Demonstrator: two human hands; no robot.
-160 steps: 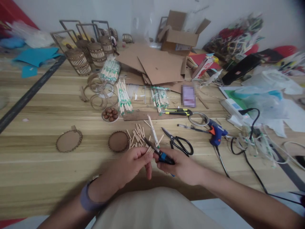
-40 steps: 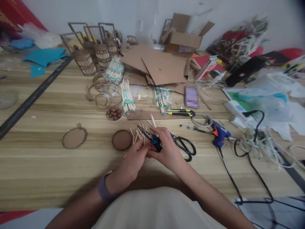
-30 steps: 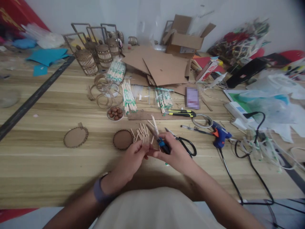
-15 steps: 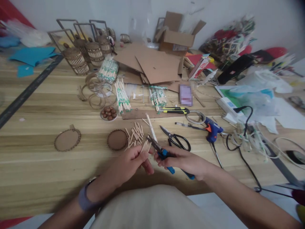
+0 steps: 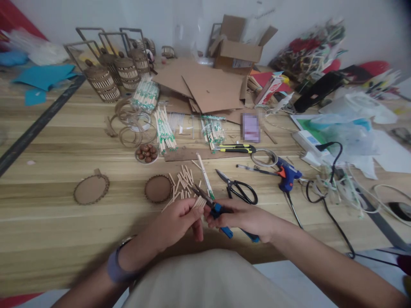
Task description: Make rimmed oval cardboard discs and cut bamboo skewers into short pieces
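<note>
My left hand (image 5: 180,220) is closed on a small bunch of thin wooden sticks (image 5: 199,202), which poke up between thumb and fingers. Wrapped in my right hand (image 5: 244,216) are blue-handled pliers (image 5: 217,209), their jaws at the sticks in my left hand. Just beyond, a pile of short cut sticks (image 5: 185,179) is scattered on the table. To its left lies a round cardboard disc with a braided rim (image 5: 158,188). A paper-wrapped pair of chopsticks (image 5: 204,174) and black-handled scissors (image 5: 240,189) rest ahead of my hands.
A second rimmed disc (image 5: 92,189) lies at left. A bowl of brown beads (image 5: 147,153), wrapped chopstick bundles (image 5: 165,128) and a yellow-black cutter (image 5: 236,148) stand ahead. A blue glue gun (image 5: 288,174) with cable is at right. Lidded stick baskets (image 5: 102,83) and cardboard sheets (image 5: 215,87) fill the back.
The pliers and my right hand have shifted slightly left, with the jaws now farther across the sticks. More of the wrapped chopsticks' green end shows.
</note>
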